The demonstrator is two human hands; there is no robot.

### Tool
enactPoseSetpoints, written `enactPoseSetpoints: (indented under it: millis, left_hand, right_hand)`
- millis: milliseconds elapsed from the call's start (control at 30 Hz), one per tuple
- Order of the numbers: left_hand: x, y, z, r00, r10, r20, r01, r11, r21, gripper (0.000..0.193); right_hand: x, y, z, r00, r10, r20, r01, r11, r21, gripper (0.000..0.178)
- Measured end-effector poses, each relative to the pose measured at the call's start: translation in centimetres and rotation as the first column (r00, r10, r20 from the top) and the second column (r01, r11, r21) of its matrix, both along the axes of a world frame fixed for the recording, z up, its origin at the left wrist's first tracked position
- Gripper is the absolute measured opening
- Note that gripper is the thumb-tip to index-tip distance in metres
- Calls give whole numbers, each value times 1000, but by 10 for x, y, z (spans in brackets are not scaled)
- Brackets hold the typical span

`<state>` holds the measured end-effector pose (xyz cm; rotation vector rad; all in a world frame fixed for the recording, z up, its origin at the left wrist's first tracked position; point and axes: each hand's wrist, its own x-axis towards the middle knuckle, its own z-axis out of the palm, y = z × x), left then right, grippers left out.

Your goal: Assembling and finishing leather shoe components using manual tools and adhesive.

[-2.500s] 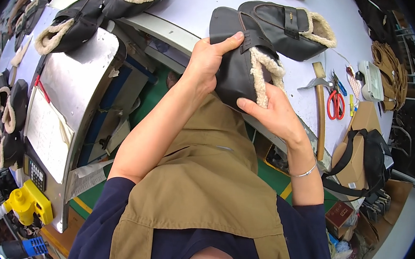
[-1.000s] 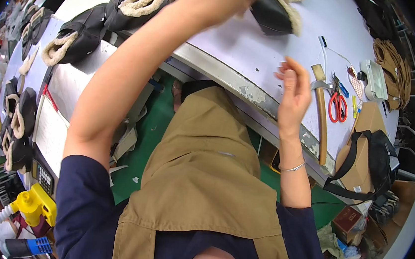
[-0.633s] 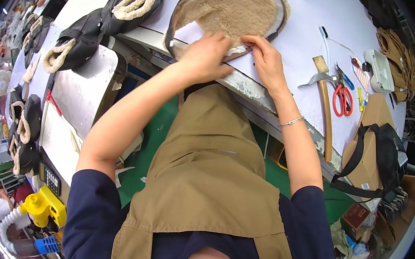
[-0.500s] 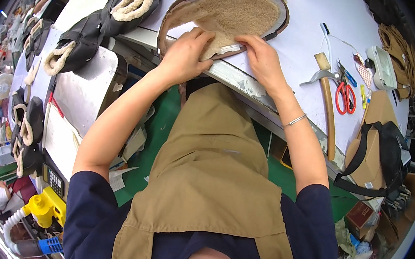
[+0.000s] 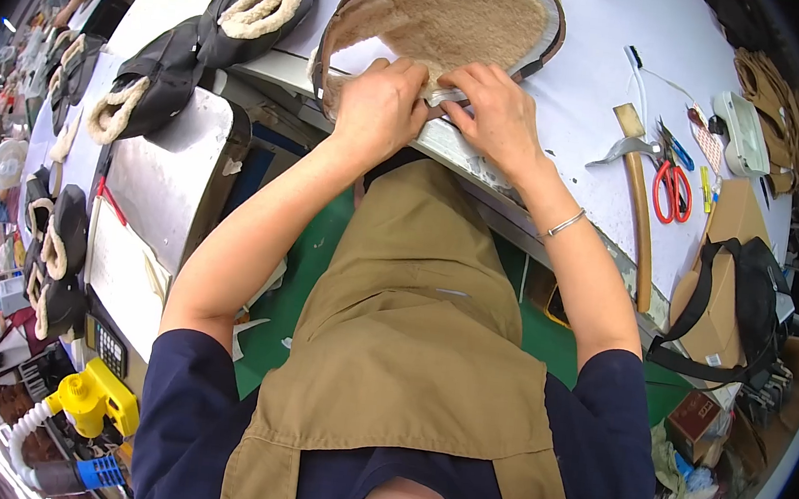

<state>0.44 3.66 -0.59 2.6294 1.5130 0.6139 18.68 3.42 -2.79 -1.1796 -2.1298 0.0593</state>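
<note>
A fleece-lined piece [image 5: 484,22] with tan pile inside and a dark brown rim lies at the table's near edge, its kind not certain. My left hand [image 5: 382,111] is closed on its near edge, thumb and fingers pinched together. Close by on the right, my right hand [image 5: 494,114] pinches the same edge with bent fingers. Between the two hands a whitish strip [image 5: 445,97] shows along the edge. The fingers partly hide what they grip.
Right of my hands lie a hammer [image 5: 636,205], red-handled scissors [image 5: 671,192], a white brush [image 5: 638,80] and a black bag [image 5: 757,308]. Black fleece-lined shoes [image 5: 146,81] stand at left, near a metal stool [image 5: 182,156] and a yellow blower [image 5: 92,400].
My left hand has shifted right along the edge, and my right hand has moved slightly left, its fingers now more curled. The hands are closer together.
</note>
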Motion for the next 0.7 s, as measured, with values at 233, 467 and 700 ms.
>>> enactPoseSetpoints:
  millis: [233,467,700]
  left_hand:
    - [-4,8,-2,975,136,173,-119,987,-107,13]
    - [-6,12,4,982,134,136,-110,979,-171,15]
    - [1,16,-3,988,109,105,-102,993,-67,14]
  right_hand:
    - [-2,0,-6,1000,-6,-8,7,998,57,18]
    - [-7,21,-6,997,-58,-47,58,998,2,7]
    - [-1,30,-22,999,3,-40,1,994,112,8]
